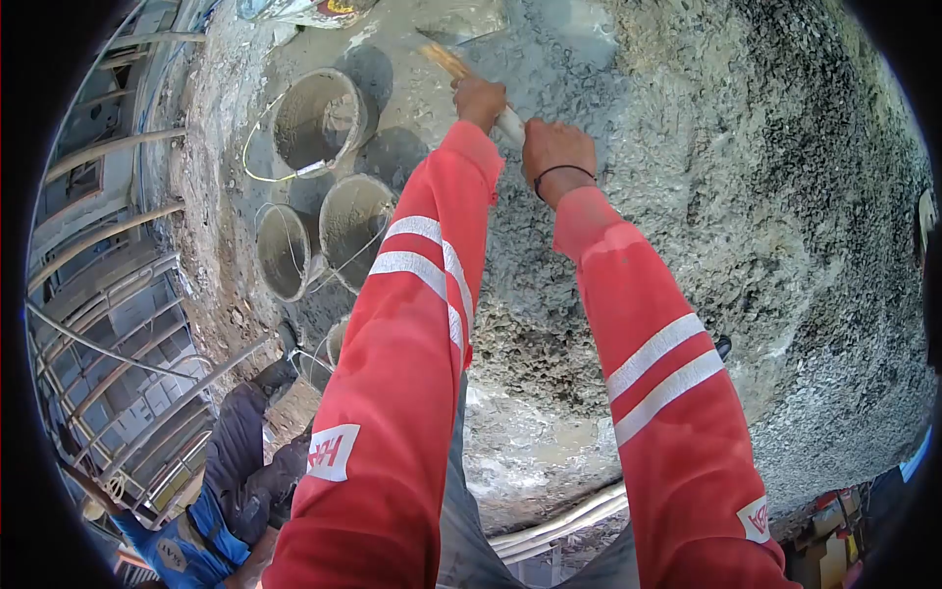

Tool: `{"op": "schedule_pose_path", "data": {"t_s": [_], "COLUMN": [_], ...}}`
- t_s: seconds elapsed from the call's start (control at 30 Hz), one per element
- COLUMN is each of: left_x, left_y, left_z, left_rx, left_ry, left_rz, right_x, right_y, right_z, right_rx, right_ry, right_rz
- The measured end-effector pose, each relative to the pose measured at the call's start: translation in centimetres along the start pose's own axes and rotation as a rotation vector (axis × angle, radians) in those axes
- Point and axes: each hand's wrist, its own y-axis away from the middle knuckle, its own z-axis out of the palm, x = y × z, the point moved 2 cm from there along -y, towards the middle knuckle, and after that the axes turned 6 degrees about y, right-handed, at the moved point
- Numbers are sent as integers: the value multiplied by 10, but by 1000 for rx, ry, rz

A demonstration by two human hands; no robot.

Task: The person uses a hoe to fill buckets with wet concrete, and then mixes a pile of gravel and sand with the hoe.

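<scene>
Both hands are wrapped round one long handle [511,128] near the top middle of the head view. My left hand [479,102] grips it farther along, by a light wooden part [444,61]. Close behind, my right hand [559,152], with a dark band at the wrist, is closed on the handle's pale end. Beyond the hands lies wet grey mortar [564,69], where a flat blade edge seems to show, though it is hard to make out. Red sleeves with pale stripes cover both arms.
Several grey buckets with rope or wire handles, among them one bucket [319,123], stand on the left. A heap of gravel [785,196] fills the right. A person in blue [201,535] is at the lower left, near wooden poles [118,236]. A bag [309,10] lies at the top.
</scene>
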Motion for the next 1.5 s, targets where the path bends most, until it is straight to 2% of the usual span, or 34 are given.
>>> {"op": "schedule_pose_path", "data": {"t_s": [0.07,0.13,0.2,0.23,0.3,0.37,0.47,0.5,0.63,0.67,0.73,0.77,0.8,0.83,0.87,0.9,0.93,0.97,1.03,1.07,1.1,1.13,1.17,1.23,1.27,1.33,1.37,1.43,1.47,1.5], "left_x": [-23,-26,-31,-30,-118,-70,-105,-99,-111,-115,-123,-74,-37,-39,-14,3,5,5,5,-1,-23,-50,-81,-96,-87,-136,-137,-146,-179,-230], "left_y": [34,93,175,210,227,316,411,445,536,539,530,505,475,432,393,352,308,268,221,222,233,249,274,358,397,439,449,483,482,473], "left_z": [6,14,29,37,84,79,92,82,59,49,22,-11,-37,-51,-68,-82,-87,-92,-91,-80,-61,-42,-21,10,5,21,23,36,51,73], "left_rx": [-51,-99,56,72,100,-67,-152,-153,-31,-27,85,50,74,103,79,96,107,119,67,65,36,9,-45,26,28,-129,-136,-329,-345,-426], "left_ry": [-80,-151,-113,-145,28,252,643,625,325,324,259,280,335,304,430,404,417,477,260,266,182,97,54,-60,69,125,138,234,245,446], "left_rz": [34,82,-208,-258,-156,-442,-645,-722,-702,-713,-407,-475,-446,-261,-231,-166,-113,-24,-100,-94,-247,-406,-405,-474,-541,-641,-626,-764,-767,-807], "right_x": [5,24,38,48,59,88,117,116,112,109,92,79,65,49,33,21,6,-3,-12,-7,-3,1,11,36,44,49,51,53,55,55], "right_y": [23,81,149,182,247,312,400,421,503,516,505,478,446,408,365,329,284,251,213,218,239,264,297,354,378,408,425,432,430,422], "right_z": [-2,0,-9,-7,-34,-38,-57,-73,-102,-101,-101,-95,-85,-73,-62,-39,-38,-24,-16,-14,-11,-11,-14,-41,-62,-85,-81,-102,-110,-116], "right_rx": [-147,-301,-442,-499,-533,-589,-615,-704,-753,-708,-652,-648,-646,-596,-557,-416,-438,-361,-376,-368,-387,-411,-475,-629,-733,-882,-887,-892,-890,-876], "right_ry": [-12,-112,-134,-174,-170,-143,-160,-129,-220,-251,-260,-285,-311,-351,-366,-425,-492,-552,-645,-641,-556,-470,-467,-390,-320,-237,-199,-196,-180,-201], "right_rz": [-31,98,219,287,326,392,394,407,447,440,386,352,319,280,222,148,164,103,92,90,139,183,241,335,370,401,410,418,430,398]}}
